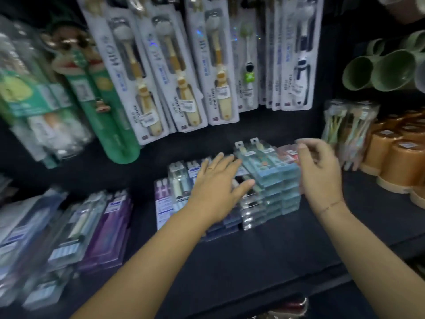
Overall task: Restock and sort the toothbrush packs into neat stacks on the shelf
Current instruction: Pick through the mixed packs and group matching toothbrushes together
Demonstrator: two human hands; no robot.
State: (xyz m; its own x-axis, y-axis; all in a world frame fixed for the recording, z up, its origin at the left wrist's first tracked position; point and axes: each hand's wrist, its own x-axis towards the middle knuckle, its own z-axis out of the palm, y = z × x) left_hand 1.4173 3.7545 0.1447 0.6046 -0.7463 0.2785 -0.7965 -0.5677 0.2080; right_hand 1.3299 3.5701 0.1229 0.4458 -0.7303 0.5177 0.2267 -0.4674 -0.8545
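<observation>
A tall stack of clear toothbrush packs with light blue cards (273, 180) stands on the dark shelf (264, 254). Left of it lies a lower stack of packs with white and purple labels (177, 187). My left hand (218, 183) rests flat on that lower stack, fingers spread, thumb against the blue stack's left side. My right hand (319, 173) is at the blue stack's right side, fingers curled, fingertips near a reddish pack (288, 154) at the top; whether it grips the pack is unclear. More purple and blue packs (92, 229) lie at the left.
Carded toothbrushes (184, 65) hang on the back wall above the stacks. Green tubes and clear packs (76, 100) hang at the left. Green cups (386, 70) and orange cups (395, 153) fill the right side, with bagged brushes (349, 130) beside them.
</observation>
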